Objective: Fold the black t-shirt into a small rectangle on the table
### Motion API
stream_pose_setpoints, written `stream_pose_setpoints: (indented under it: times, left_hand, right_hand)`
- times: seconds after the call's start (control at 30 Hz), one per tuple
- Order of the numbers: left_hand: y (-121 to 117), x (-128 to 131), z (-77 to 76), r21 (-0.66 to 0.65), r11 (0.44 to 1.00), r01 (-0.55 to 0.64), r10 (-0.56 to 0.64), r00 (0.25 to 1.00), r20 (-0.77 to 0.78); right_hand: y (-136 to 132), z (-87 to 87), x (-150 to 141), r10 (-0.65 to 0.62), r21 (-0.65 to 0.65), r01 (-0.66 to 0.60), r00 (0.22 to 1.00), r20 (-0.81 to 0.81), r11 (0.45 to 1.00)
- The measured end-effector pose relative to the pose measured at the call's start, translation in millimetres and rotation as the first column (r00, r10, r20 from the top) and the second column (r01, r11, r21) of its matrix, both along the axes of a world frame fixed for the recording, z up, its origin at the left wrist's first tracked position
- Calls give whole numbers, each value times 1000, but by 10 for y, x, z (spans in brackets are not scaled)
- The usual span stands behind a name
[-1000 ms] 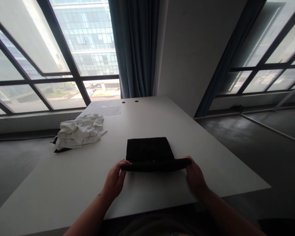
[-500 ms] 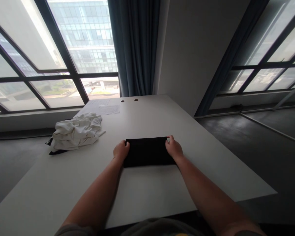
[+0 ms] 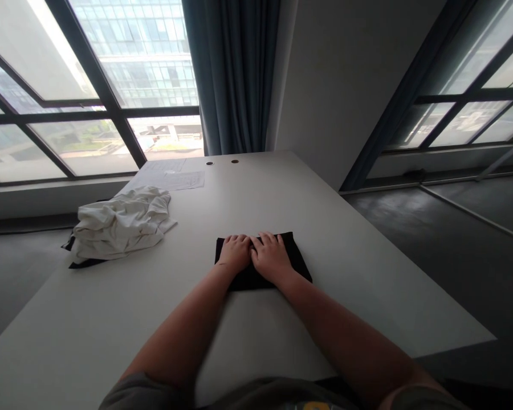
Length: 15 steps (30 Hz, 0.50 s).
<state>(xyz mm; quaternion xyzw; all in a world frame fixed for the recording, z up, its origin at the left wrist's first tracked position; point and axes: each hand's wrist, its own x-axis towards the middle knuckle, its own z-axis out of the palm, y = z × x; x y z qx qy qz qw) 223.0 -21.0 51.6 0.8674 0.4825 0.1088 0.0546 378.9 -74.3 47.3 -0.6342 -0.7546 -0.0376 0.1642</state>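
Note:
A folded black cloth (image 3: 298,259), perhaps a garment, lies flat on the white table (image 3: 256,336) in front of me. My left hand (image 3: 236,252) rests palm down on its left half, fingers stretched toward the far edge. Close beside it, my right hand (image 3: 270,257) lies flat on the middle of the cloth with its fingers spread. The two hands nearly touch and cover much of the cloth's centre. Neither hand grips it.
A crumpled white garment (image 3: 122,222) lies on the table's left side, with dark fabric (image 3: 85,263) under it. Behind it are sheets of paper (image 3: 183,180). Two cable holes (image 3: 235,162) sit at the far end, near a blue curtain (image 3: 235,80).
Both hands have let go of the cloth's left and right edges and moved inward to lie flat on its middle. The view has tilted slightly.

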Motion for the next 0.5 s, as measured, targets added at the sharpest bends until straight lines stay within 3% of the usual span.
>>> stream_pose_setpoints:
  times: [0.1, 0.2, 0.5]
  left_hand:
    - [115, 22, -59, -50, 998, -49, 48, 998, -30]
    - [203, -103, -80, -54, 994, -95, 94, 995, -31]
    - [311, -353, -114, -93, 976, -199, 192, 978, -82]
  right_hand:
    - [158, -150, 14, -58, -83, 57, 998, -12, 995]
    - [258, -244, 171, -51, -71, 48, 998, -34, 996]
    - [351, -260, 491, -207, -89, 202, 977, -48, 975]
